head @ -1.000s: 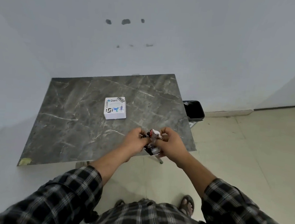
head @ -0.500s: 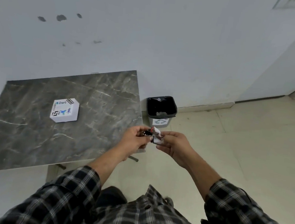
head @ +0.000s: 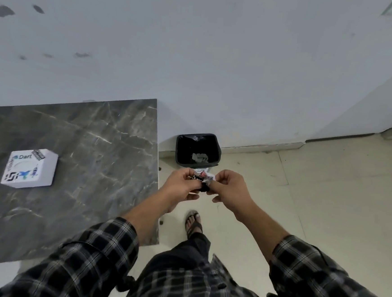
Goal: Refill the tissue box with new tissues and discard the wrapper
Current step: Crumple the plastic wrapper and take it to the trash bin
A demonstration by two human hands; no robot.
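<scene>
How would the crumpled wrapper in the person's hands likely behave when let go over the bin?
The wrapper looks thin and floppy, scrunched small between the left hand and right hand. Probably very light, so it may flutter or spring open. The bin lies just ahead, its mouth open.

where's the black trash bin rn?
Head view: black trash bin stands on the floor against the wall, right of the grey marble table, beyond both hands.

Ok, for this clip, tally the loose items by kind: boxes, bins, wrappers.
Tissue box on the table: 1
Bin on the floor: 1
Crumpled wrapper held between left hand and right hand: 1
Total: 3
</scene>
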